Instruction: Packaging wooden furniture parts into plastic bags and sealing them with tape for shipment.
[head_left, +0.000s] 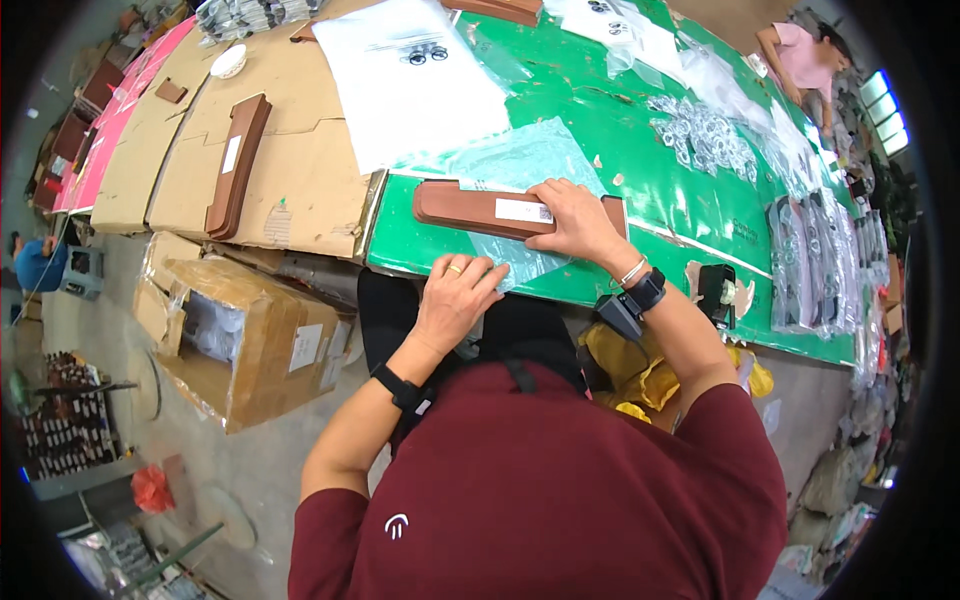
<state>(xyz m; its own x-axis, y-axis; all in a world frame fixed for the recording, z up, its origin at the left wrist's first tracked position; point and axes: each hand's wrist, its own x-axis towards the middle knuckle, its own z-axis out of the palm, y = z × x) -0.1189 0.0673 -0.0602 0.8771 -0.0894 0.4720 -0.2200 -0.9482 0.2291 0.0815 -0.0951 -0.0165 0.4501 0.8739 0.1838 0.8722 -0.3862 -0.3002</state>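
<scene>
A long brown piece with a white label (455, 203), wood-like in look, lies crosswise on the green tabletop near its front edge. A thin see-through bluish plastic sheet (540, 150) is under it and sticks out at the far and near sides. My right hand (578, 222) grips the piece at its right part, thumb on the near side and fingers over the top. At the table's front edge, my left hand (455, 300) has its fingers curled together at the near corner of the plastic sheet. Its fingertips are partly hidden.
A similar brown piece (238, 165) lies on the cardboard to the left. White plastic bags (415, 90) are at the far side. Small clear packets (705, 138) and a row of bagged items (812, 260) lie right. A black tape dispenser (716, 295) stands at the front edge. An open carton (250, 335) sits lower left.
</scene>
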